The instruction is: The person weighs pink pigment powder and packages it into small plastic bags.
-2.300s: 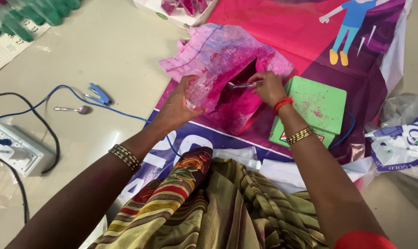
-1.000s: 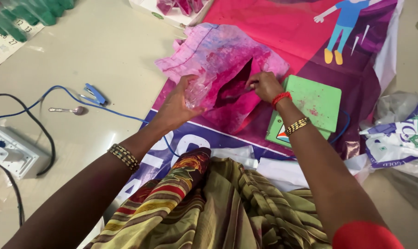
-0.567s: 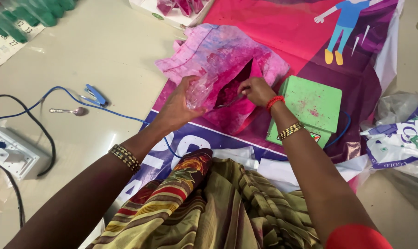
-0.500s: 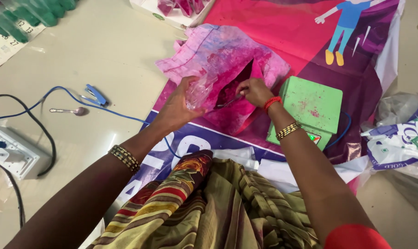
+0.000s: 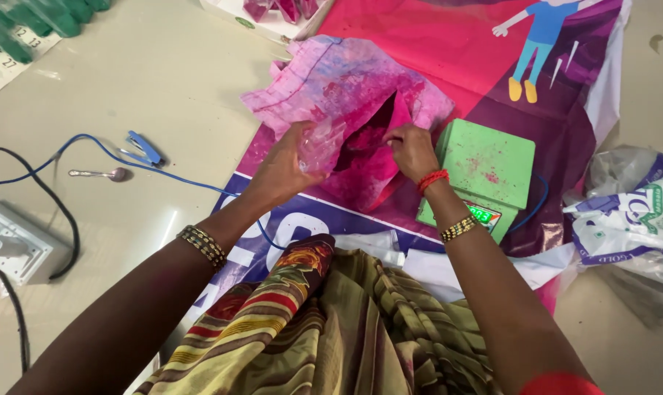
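My left hand [image 5: 284, 168] holds a small clear plastic pouch [image 5: 320, 143] next to the opening of a pink-stained sack [image 5: 339, 80] full of pink powder. My right hand [image 5: 412, 150] is at the sack's dark opening with its fingers closed. The small spoon it held earlier is hidden from view. Both wrists wear bangles, and the right also has a red thread. A green weighing scale [image 5: 489, 164] with a lit display stands just right of my right hand.
Everything lies on a pink and purple printed banner [image 5: 448, 44] on a pale floor. On the left are a blue stapler [image 5: 143, 146], a metal spoon [image 5: 101, 174], a blue cable and a white power strip [image 5: 9, 245]. Crumpled plastic bags [image 5: 631, 219] lie on the right.
My right hand has moved left, from above the sack with a spoon showing, down into the sack's opening. My left hand has kept the pouch in place.
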